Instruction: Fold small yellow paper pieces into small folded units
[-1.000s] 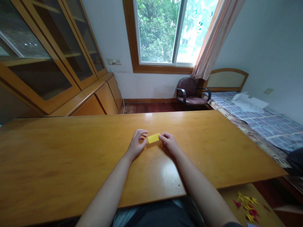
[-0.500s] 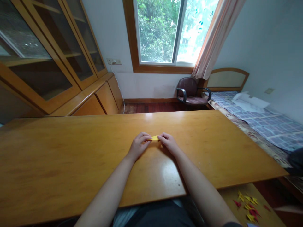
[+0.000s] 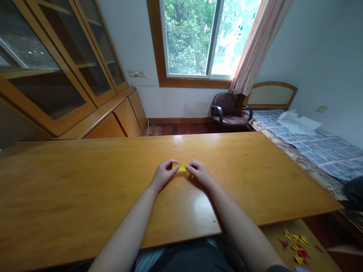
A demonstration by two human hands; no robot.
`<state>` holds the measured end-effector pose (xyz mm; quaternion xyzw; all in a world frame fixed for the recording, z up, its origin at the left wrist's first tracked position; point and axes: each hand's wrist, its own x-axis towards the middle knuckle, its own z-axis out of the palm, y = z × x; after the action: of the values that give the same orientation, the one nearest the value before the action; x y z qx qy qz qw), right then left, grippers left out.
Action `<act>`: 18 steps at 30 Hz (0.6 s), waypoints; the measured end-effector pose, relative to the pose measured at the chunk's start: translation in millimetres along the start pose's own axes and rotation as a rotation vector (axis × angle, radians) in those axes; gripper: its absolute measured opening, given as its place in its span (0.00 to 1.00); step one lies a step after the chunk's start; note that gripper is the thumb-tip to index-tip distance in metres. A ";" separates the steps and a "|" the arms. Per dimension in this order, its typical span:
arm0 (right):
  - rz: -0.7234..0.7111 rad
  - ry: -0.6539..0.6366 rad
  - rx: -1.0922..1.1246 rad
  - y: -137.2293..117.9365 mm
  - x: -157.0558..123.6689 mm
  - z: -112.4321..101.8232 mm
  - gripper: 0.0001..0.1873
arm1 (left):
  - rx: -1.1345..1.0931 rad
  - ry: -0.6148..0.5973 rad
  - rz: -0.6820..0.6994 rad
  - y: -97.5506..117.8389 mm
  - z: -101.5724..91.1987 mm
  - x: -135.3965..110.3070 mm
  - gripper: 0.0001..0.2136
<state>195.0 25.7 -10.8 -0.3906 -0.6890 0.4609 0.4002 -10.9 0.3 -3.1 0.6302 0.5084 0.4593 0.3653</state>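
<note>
A small piece of folded yellow paper [image 3: 181,167] spans the gap between my hands, just above the middle of the wooden table [image 3: 85,189]. My left hand [image 3: 166,172] pinches its left end between thumb and fingers. At the other end, my right hand [image 3: 199,170] grips the paper with its thumb on the near face. The paper shows a flat, roughly rectangular face towards me. Its fold lines are too small to make out, and the fingers cover both ends.
Several yellow and red folded paper pieces [image 3: 299,249] lie on a lower surface at the bottom right. Beyond the table stands a dark red armchair [image 3: 227,109]. A glass-door cabinet [image 3: 70,68] is on the left, a bed [image 3: 314,139] on the right.
The yellow paper has turned from a narrow, pointed shape to a wider rectangular face. My left hand has shifted slightly left, and both hands still hold the paper.
</note>
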 end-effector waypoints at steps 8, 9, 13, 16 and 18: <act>-0.006 0.006 0.020 -1.8 -0.5 -1.3 0.15 | -0.042 -0.047 -0.005 3.5 0.2 -0.4 0.13; -0.008 0.007 0.022 -1.6 -0.4 -1.2 0.15 | -0.047 -0.047 -0.011 4.2 0.1 -0.5 0.13; -0.023 0.014 0.017 -0.1 -0.2 -1.0 0.15 | -0.063 -0.046 -0.027 5.3 0.4 -0.4 0.13; -0.011 0.005 0.019 1.3 -0.1 -1.2 0.14 | -0.078 -0.037 -0.027 3.6 1.1 -0.2 0.13; -0.009 0.001 0.020 2.2 0.0 -1.3 0.14 | -0.110 -0.030 -0.032 1.7 1.8 -0.1 0.13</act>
<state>196.6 26.7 -12.5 -0.3839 -0.6859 0.4657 0.4065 -8.7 -0.2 -2.1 0.6075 0.4870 0.4712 0.4143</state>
